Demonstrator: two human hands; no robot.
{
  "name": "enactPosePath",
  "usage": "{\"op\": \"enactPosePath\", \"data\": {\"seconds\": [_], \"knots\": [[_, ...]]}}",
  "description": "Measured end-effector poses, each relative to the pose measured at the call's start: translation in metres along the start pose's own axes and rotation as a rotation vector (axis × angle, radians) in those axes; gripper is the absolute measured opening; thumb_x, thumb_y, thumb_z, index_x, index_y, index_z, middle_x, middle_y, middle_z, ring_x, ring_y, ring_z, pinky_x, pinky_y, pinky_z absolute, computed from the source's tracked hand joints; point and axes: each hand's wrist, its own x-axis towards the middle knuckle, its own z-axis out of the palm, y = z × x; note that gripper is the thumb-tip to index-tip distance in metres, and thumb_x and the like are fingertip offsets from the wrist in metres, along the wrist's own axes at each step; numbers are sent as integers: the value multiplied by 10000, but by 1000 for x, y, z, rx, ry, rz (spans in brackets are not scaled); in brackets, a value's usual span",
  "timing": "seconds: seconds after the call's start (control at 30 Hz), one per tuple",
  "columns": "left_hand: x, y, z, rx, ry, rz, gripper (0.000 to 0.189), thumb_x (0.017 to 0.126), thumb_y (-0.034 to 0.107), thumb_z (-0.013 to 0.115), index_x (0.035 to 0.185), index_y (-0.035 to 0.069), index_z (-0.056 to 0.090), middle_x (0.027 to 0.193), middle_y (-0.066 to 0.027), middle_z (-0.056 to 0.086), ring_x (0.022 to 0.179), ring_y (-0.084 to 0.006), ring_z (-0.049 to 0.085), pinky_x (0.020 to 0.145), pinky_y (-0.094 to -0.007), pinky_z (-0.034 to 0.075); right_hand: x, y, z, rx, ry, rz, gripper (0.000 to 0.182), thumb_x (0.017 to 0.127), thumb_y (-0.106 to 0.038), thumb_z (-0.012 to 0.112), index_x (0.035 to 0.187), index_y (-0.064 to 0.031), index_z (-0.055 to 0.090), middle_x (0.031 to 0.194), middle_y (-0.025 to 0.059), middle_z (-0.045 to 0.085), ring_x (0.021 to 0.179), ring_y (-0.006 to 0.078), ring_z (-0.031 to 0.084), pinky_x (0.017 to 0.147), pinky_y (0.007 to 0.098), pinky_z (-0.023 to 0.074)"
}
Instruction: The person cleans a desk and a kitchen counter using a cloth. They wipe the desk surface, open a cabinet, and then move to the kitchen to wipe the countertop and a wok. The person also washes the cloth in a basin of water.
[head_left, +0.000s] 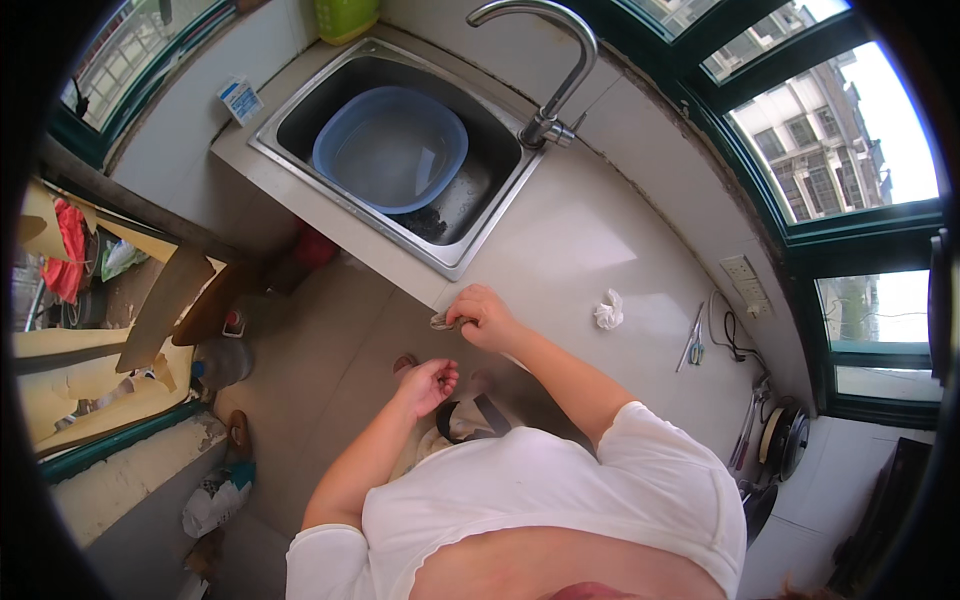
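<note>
My right hand (484, 316) is closed on a small crumpled brownish cloth (444, 322) at the front edge of the countertop, just below the sink corner. Lower and to the left, my left hand (433, 385) hangs over the floor with its fingers loosely curled, and nothing can be made out in it. A blue plastic basin (324, 166) of water stands in the stainless steel sink (457, 262), with dark bits on the sink bottom beside it. On the countertop (555, 285), to the right of my right hand, lies a crumpled white tissue (609, 310).
A chrome faucet (551, 124) rises at the sink's back right. Scissors (697, 349) lie near a power strip (745, 285) and cable. A small blue-and-white packet (241, 101) leans at the wall left of the sink. A large plastic bottle (225, 363) stands on the floor at left.
</note>
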Motion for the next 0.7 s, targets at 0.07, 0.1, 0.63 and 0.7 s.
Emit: {"op": "enactPosePath", "data": {"seconds": [0.07, 0.1, 0.63, 0.7], "knots": [[11, -9, 13, 70, -32, -51, 193, 902, 168, 474, 903, -1, 568, 803, -91, 582, 699, -174, 552, 604, -265, 472, -34, -6, -30, 212, 54, 171, 222, 613, 20, 479, 753, -74, 622, 792, 36, 551, 755, 192, 509, 678, 302, 394], [18, -14, 21, 101, -45, -72, 201, 903, 169, 470, 901, -6, 568, 819, -105, 592, 717, -189, 566, 620, -275, 486, -50, -14, -56, 385, 106, 311, 241, 628, 32, 462, 779, -55, 628, 814, 40, 548, 748, 164, 499, 668, 274, 396], [67, -102, 96, 117, -196, -362, 626, 923, 438, 301, 984, -124, 569, 972, -268, 610, 899, -349, 619, 823, -377, 526, -154, 88, -134, -146, 603, 363, 331, 635, -9, 479, 866, -116, 689, 893, 42, 626, 894, 242, 524, 794, 326, 435], [62, -105, 103, 112, -217, -348, 579, 923, 446, 301, 1035, -54, 569, 977, -234, 609, 917, -338, 613, 849, -393, 514, -157, 47, -93, -200, 474, 205, 288, 609, -18, 512, 816, -132, 678, 870, 28, 617, 876, 252, 534, 749, 370, 423]]}}
